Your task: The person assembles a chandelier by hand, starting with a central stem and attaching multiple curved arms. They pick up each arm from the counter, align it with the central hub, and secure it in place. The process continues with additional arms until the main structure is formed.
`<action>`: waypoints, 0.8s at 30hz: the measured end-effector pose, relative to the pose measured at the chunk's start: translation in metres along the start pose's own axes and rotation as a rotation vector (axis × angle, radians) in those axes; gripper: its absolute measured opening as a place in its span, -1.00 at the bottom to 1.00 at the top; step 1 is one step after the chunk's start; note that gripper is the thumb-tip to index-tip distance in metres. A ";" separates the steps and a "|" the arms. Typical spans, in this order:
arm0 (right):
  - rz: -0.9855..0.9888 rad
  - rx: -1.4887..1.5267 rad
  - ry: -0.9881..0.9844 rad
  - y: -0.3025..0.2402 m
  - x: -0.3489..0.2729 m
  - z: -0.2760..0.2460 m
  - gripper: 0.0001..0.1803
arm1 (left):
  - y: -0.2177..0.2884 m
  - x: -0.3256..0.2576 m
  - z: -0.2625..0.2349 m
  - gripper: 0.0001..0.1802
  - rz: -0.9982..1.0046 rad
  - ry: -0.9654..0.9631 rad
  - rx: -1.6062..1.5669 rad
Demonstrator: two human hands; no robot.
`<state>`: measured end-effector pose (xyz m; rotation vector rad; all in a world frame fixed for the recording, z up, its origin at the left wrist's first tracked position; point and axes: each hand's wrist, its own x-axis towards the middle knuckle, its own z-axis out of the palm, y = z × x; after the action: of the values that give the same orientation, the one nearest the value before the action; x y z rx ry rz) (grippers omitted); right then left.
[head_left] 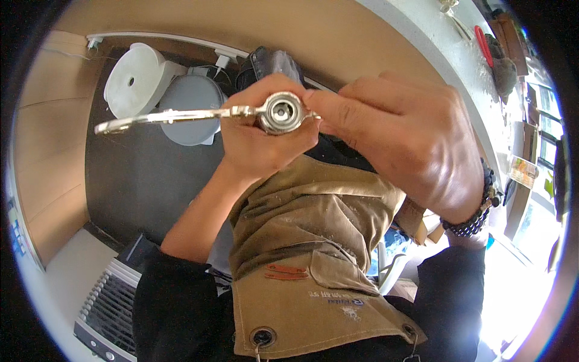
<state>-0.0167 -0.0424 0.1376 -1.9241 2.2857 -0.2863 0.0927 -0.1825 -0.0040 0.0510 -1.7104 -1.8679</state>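
A silvery metal piece (281, 114) with a round, hollow end faces up, and a long, slightly curved arm (175, 116) runs from it to the left. My left hand (256, 136) is closed around it just below the round end. On the right side, my right hand (404, 120) pinches thumb and finger close against the rim, beside a small pointed tip. Whether those fingertips grip that tip or something small of their own is hidden. A brown apron (307, 211) covers my lap beneath both hands.
Beyond my left arm stand a white round container (134, 75) and a grey round-lidded one (190, 99). A slatted heater (108, 311) is at lower left. Along the right runs a white ledge (422, 36), with a red-handled tool (483, 45) near its far end.
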 end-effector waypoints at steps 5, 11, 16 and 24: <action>-0.031 0.115 0.139 0.008 -0.004 -0.002 -0.52 | -0.004 -0.006 0.001 -0.74 -0.036 0.044 0.000; 0.025 0.215 0.117 0.027 -0.011 -0.031 -0.55 | 0.003 -0.011 -0.005 -0.73 -0.266 0.048 -0.142; 0.165 0.291 0.281 0.073 0.013 -0.067 -0.76 | 0.000 -0.010 -0.006 -0.78 -0.091 -0.009 -0.141; 0.258 0.000 0.496 0.161 0.133 -0.040 -0.33 | -0.005 -0.012 -0.011 -0.82 -0.177 0.036 -0.211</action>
<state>-0.2033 -0.1444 0.1409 -1.6686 2.7971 -0.8068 0.1054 -0.1867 -0.0145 0.1551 -1.5174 -2.1542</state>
